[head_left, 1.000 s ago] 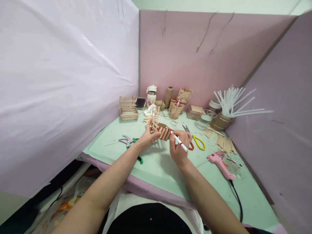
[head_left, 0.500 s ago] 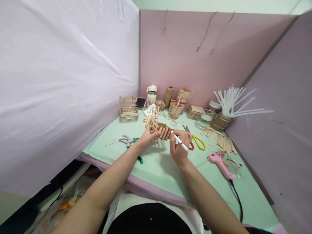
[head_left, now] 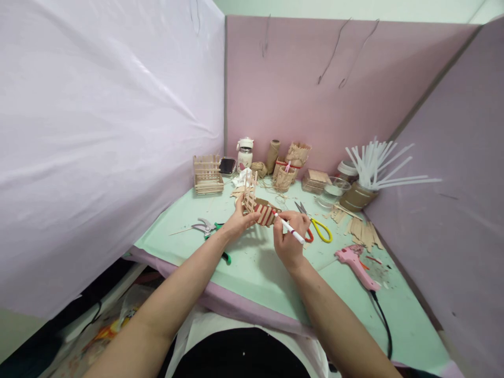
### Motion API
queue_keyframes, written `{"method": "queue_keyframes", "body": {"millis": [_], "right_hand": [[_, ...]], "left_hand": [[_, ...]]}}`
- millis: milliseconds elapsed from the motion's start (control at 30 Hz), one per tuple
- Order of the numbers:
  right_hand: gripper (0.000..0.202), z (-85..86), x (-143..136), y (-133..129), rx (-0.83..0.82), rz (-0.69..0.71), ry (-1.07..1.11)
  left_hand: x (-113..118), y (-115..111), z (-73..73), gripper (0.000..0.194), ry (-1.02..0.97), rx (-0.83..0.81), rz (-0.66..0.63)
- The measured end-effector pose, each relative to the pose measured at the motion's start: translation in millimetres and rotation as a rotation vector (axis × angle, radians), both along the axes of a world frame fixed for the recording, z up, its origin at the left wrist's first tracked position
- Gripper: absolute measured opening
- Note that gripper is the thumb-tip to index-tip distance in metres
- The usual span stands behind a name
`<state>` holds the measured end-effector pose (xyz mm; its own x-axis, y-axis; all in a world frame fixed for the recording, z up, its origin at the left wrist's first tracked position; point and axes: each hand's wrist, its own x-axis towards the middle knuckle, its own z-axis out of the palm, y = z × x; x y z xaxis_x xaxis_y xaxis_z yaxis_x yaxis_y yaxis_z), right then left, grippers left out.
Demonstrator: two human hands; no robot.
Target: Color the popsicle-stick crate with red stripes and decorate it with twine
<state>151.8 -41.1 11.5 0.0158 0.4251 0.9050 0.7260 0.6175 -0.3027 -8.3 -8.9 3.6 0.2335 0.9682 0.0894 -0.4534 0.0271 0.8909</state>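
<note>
My left hand (head_left: 240,219) grips a small craft-stick model (head_left: 265,214) by its left end, above the table. The model has a slatted upright part, and its near side carries red and bare-wood stripes. In my right hand (head_left: 292,239) is a white marker (head_left: 291,229), its red tip at the right end of the striped side; whether it touches the wood is too small to tell. Scissors (head_left: 322,230) with red and yellow handles lie just beyond my right hand. Green-handled pruning shears (head_left: 205,227) lie left of the model, partly behind my left forearm.
A pink glue gun (head_left: 358,266) with a black cord lies at the right. Along the back stand a slatted wooden box (head_left: 208,184), a bottle (head_left: 244,155), a stick cup (head_left: 283,179), a water bowl (head_left: 334,192) and a pot of white glue sticks (head_left: 359,196). Loose craft sticks (head_left: 364,232) lie at right.
The marker's tip has shifted very slightly left and down along the model's right end. My left hand and the model stay where they were.
</note>
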Motion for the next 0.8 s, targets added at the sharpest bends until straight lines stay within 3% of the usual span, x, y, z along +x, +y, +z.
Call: {"method": "queue_keyframes", "body": {"millis": [567, 800], "right_hand": [[0.003, 0.3, -0.6, 0.3, -0.006, -0.035, -0.009], [0.002, -0.3, -0.6, 0.7, 0.0, -0.037, -0.011]], "left_hand": [[-3.4, 6.8, -11.2, 0.117, 0.103, 0.086, 0.081], [-2.8, 5.4, -9.4, 0.115, 0.104, 0.113, 0.081]]}}
